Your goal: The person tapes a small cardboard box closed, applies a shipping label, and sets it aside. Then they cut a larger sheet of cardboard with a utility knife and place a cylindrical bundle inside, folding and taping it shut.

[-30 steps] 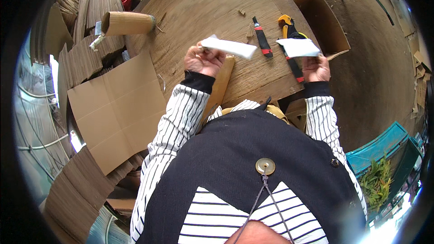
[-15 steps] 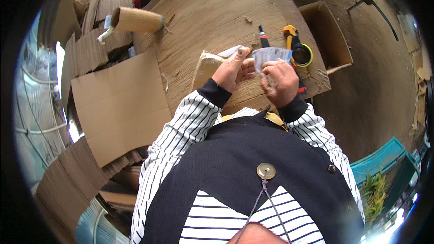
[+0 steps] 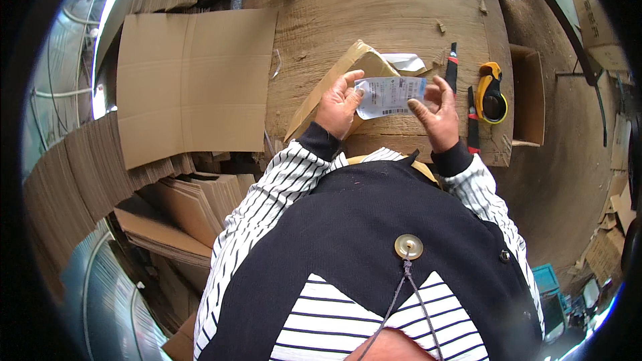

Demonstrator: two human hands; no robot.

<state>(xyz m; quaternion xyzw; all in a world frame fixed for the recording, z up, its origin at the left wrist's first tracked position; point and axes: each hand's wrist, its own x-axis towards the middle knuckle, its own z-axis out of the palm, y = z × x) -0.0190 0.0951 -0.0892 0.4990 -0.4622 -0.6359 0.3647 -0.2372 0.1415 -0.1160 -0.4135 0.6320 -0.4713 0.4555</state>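
Pinching printed label (image 3: 390,97) by L end w/ L hand (image 3: 341,103), thumb on top; w/ R hand (image 3: 438,110), thumb on lower R corner, can't tell if grip closed behind. Held above tabletop (image 3: 374,7), nr taped carton (image 3: 344,61). Could crease or tear if pulled unevenly; could curl onto itself & stick, if adhesive-backed. Looks thin, pale bluish-white, approx. rectangular, dark print up, slightly bowed.
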